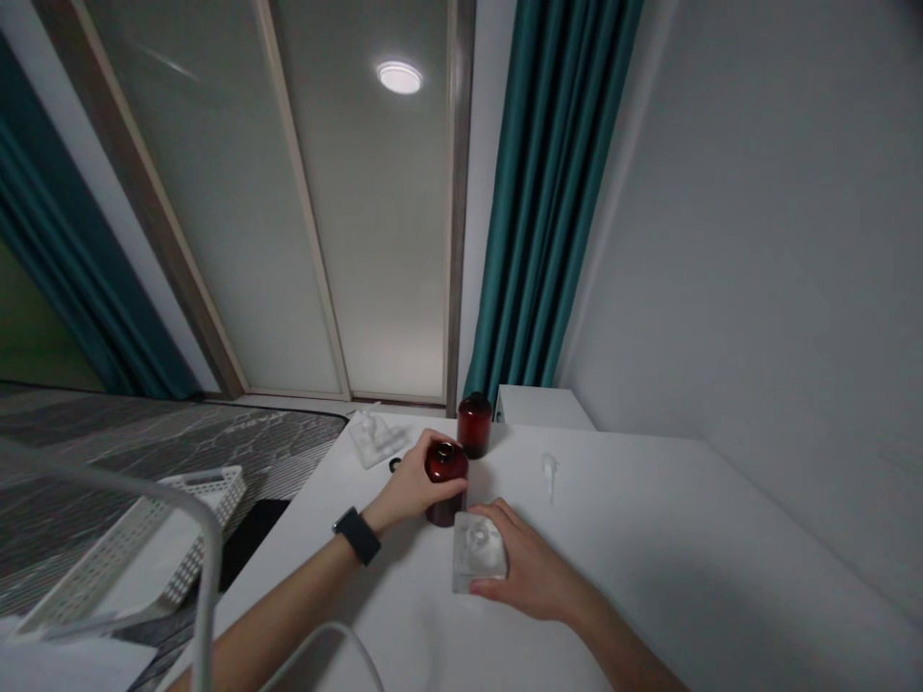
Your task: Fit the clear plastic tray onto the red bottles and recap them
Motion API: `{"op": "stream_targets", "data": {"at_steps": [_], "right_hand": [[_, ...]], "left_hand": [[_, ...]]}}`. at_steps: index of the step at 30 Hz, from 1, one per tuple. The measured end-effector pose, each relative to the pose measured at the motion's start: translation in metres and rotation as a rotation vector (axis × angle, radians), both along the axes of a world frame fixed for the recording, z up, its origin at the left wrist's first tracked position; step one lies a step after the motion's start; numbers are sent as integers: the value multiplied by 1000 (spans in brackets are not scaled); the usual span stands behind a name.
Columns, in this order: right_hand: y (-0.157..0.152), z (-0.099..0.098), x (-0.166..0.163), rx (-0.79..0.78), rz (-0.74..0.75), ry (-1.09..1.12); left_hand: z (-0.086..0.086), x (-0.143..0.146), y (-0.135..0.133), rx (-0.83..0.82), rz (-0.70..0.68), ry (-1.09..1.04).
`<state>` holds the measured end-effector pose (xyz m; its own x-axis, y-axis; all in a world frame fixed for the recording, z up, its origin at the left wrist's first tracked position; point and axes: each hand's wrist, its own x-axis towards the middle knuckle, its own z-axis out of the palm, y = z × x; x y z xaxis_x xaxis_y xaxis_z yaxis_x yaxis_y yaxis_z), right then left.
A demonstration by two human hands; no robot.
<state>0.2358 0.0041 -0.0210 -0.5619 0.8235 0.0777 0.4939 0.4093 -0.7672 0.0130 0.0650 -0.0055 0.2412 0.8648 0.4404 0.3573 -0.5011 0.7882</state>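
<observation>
My left hand (pixel 418 485), with a dark watch on its wrist, is closed around an amber bottle (pixel 447 463) with an uncovered neck. My right hand (pixel 515 557) grips a clear, square-sided bottle (pixel 477 546) close in front of the amber one. A second amber bottle (pixel 474 426) stands upright just behind. To the right lies a white pump head (pixel 550 471). Left of my left hand, a small black ring-like piece (pixel 394 464) rests on the table. Further left are clear and white pieces (pixel 375 434) whose kind I cannot make out.
The white table (pixel 620 577) runs to the wall on the right. A white box-shaped unit (pixel 544 406) stands beyond its far edge. On the left are a white perforated basket (pixel 137 548) and a pale curved tube (pixel 209 577). A white cable (pixel 336 630) arches near the front.
</observation>
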Motion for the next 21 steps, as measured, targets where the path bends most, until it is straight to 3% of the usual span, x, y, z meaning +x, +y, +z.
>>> {"op": "stream_targets", "data": {"at_steps": [4, 9, 12, 21], "right_hand": [[3, -3, 4, 21, -11, 25], [9, -9, 8, 44, -79, 89], [12, -12, 8, 61, -116, 129], [14, -18, 8, 61, -199, 276]], "left_hand": [[-2, 3, -10, -50, 64, -43], [0, 1, -22, -67, 31, -94], [-7, 2, -29, -87, -7, -158], [-27, 17, -46, -54, 93, -287]]}}
